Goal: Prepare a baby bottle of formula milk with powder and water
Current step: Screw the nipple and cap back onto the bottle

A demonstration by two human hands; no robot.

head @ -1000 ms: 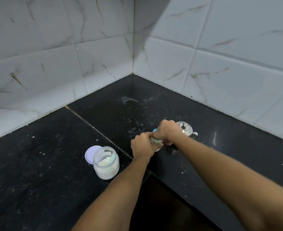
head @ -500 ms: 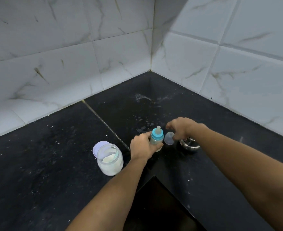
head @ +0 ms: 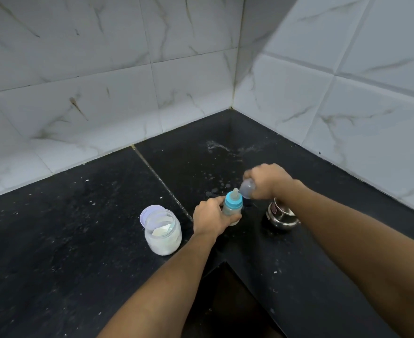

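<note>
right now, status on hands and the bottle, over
Left hand grips baby bottle, upright, teat on. Right hand holds clear cap beside the teat. Steel pot below right wrist, nothing between cap and bottle.

- Baby bottle: upright at centre frame, blue collar, teat on, uncapped; left hand grips its body.
- Clear cap: just right of the teat, held in right hand.
- Powder jar: open, left of the bottle, white powder inside; lid flat behind it.
- Steel pot: right of the bottle.
</note>
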